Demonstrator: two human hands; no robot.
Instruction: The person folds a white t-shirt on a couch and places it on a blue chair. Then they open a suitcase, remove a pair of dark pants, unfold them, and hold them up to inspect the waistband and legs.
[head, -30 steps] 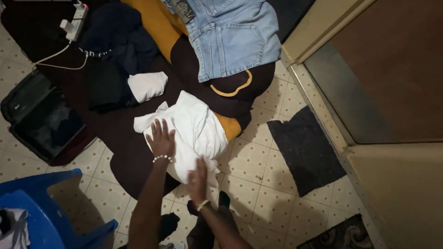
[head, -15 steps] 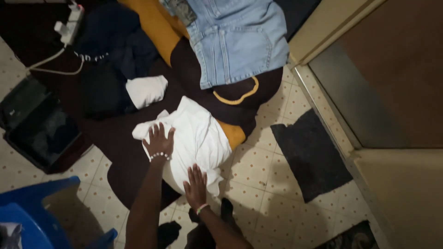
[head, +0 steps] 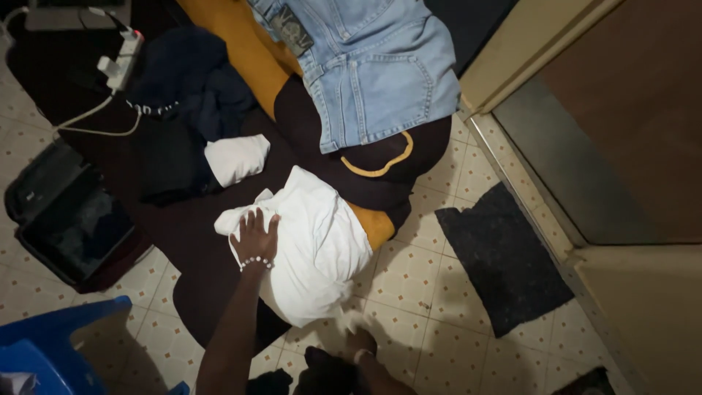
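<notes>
A white garment (head: pixel 314 241) lies bunched on a dark brown cloth (head: pixel 197 241) spread over an orange mattress (head: pixel 234 36). My left hand (head: pixel 254 238), with a white bead bracelet at the wrist, presses flat on the garment's left side, fingers spread. My right hand (head: pixel 360 341) is low in the frame at the garment's bottom corner. It looks closed on that blurred white corner, just above the tiled floor. A smaller folded white cloth (head: pixel 235 157) rests farther up on the dark cloth.
Light blue jeans (head: pixel 380 66) lie on the mattress beyond the garment, with a navy garment (head: pixel 190 73) and a power strip (head: pixel 121 55) to the left. An open black suitcase (head: pixel 66 219) and a blue plastic chair (head: pixel 51 344) stand left. A dark mat (head: pixel 504 256) lies by the door frame (head: pixel 512 44).
My right hand has slid off the garment's lower part down to its bottom corner. My left hand stays pressed on the left side. The view has shifted slightly.
</notes>
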